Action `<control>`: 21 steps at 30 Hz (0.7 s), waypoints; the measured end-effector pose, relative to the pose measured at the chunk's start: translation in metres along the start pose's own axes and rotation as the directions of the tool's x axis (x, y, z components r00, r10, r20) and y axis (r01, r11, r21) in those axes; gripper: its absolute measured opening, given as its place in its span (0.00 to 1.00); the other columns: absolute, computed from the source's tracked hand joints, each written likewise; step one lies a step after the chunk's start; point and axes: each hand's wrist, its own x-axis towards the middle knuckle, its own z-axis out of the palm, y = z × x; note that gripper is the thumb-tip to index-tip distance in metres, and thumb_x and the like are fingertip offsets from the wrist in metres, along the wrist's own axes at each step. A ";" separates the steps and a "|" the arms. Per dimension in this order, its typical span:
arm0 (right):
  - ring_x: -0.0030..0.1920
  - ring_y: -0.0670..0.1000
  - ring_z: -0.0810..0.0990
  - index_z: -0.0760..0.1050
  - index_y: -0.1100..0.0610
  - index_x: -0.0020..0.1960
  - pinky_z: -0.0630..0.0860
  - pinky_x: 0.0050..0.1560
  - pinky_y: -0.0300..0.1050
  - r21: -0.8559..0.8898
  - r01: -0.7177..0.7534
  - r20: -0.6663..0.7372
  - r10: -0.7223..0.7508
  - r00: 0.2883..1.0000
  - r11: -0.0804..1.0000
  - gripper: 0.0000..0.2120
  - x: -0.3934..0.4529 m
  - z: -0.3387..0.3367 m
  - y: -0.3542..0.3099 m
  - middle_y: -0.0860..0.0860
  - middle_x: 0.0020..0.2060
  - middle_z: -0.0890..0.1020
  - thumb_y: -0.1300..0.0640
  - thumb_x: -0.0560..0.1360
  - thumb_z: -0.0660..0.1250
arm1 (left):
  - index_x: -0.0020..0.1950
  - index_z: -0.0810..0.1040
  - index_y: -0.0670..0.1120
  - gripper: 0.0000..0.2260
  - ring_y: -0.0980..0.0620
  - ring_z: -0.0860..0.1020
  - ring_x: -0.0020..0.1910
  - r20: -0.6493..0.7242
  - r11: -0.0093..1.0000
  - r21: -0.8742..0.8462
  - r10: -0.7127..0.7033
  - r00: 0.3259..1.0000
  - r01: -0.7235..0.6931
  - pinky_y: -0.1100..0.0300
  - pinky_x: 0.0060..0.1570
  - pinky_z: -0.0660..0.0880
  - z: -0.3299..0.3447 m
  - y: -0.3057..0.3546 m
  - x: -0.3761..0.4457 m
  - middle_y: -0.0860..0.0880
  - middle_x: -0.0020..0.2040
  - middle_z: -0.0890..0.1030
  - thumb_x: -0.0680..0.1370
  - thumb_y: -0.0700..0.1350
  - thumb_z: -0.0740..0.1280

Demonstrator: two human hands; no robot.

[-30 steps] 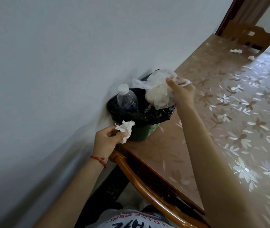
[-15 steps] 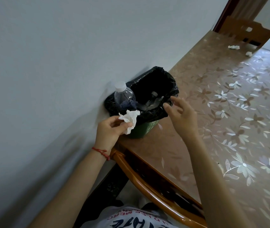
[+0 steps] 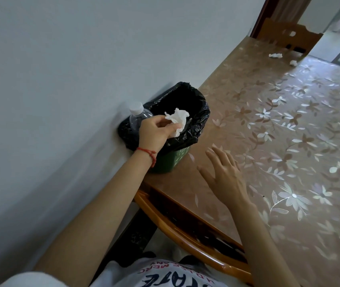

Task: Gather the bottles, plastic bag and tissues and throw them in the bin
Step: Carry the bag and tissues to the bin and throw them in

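Observation:
A small green bin (image 3: 170, 160) with a black liner (image 3: 198, 112) stands on the table against the wall. A clear bottle (image 3: 139, 116) with a white cap sticks up from its left side. My left hand (image 3: 154, 132) pinches a crumpled white tissue (image 3: 177, 120) over the bin's opening. My right hand (image 3: 224, 175) hovers with fingers spread above the table, right of the bin, holding nothing. Two more crumpled tissues lie at the table's far end, one tissue (image 3: 275, 55) near the chair and another tissue (image 3: 293, 62) just right of it.
The table (image 3: 278, 141) has a shiny flowered cover and a wooden front edge (image 3: 177, 228). A pale wall (image 3: 71, 69) runs along its left side. A wooden chair back (image 3: 289, 36) stands at the far end by a doorway.
My right hand dropped the plastic bag into the bin and drew back, open, over the table. My left hand rose with the tissue from beside the bin to over its opening.

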 end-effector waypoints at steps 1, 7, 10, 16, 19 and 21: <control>0.65 0.57 0.72 0.72 0.57 0.63 0.69 0.63 0.54 0.004 -0.003 0.004 0.003 1.000 1.000 0.28 -0.001 -0.001 0.001 0.56 0.64 0.75 0.39 0.75 0.52 | 0.38 0.81 0.47 0.05 0.49 0.80 0.40 -0.013 1.000 0.010 0.001 1.000 -0.001 0.51 0.48 0.79 0.004 -0.001 0.007 0.47 0.37 0.82 0.67 0.40 0.75; 0.65 0.56 0.72 0.73 0.57 0.63 0.70 0.62 0.54 0.027 -0.006 0.027 0.006 1.000 1.000 0.28 -0.004 0.000 0.004 0.55 0.64 0.74 0.39 0.75 0.52 | 0.45 0.82 0.39 0.09 0.43 0.81 0.46 -0.107 0.998 0.054 -0.024 0.994 0.030 0.48 0.51 0.79 0.026 -0.005 0.043 0.41 0.43 0.83 0.68 0.42 0.73; 0.65 0.56 0.72 0.73 0.57 0.63 0.69 0.63 0.52 0.040 -0.004 0.034 0.002 0.999 0.999 0.28 -0.005 0.001 0.003 0.55 0.64 0.74 0.39 0.75 0.52 | 0.49 0.81 0.38 0.11 0.44 0.81 0.48 -0.127 0.998 0.057 -0.002 0.992 0.009 0.53 0.52 0.78 0.033 0.000 0.044 0.40 0.45 0.83 0.69 0.42 0.72; 0.65 0.55 0.72 0.73 0.56 0.63 0.69 0.62 0.52 0.065 -0.004 0.039 0.001 0.999 0.998 0.28 -0.006 0.001 0.004 0.55 0.64 0.74 0.38 0.75 0.52 | 0.62 0.74 0.40 0.19 0.51 0.77 0.58 -0.080 1.000 0.025 -0.014 0.997 0.016 0.63 0.56 0.72 0.028 0.006 0.024 0.42 0.60 0.78 0.72 0.44 0.70; 0.65 0.55 0.72 0.73 0.56 0.63 0.69 0.62 0.52 0.078 -0.005 0.030 0.003 1.000 0.997 0.28 -0.008 0.000 0.004 0.55 0.64 0.74 0.38 0.75 0.52 | 0.61 0.75 0.41 0.17 0.52 0.77 0.58 -0.052 0.999 0.013 0.050 0.997 -0.049 0.66 0.53 0.74 0.022 0.009 0.001 0.43 0.59 0.78 0.73 0.42 0.69; 0.65 0.55 0.72 0.73 0.56 0.63 0.69 0.62 0.52 0.084 -0.002 0.029 -0.001 1.000 0.996 0.28 -0.010 0.000 0.005 0.55 0.64 0.75 0.39 0.75 0.52 | 0.60 0.76 0.40 0.16 0.52 0.77 0.57 -0.039 0.991 0.049 0.123 0.992 -0.121 0.70 0.51 0.74 0.018 0.007 -0.017 0.44 0.58 0.79 0.74 0.42 0.69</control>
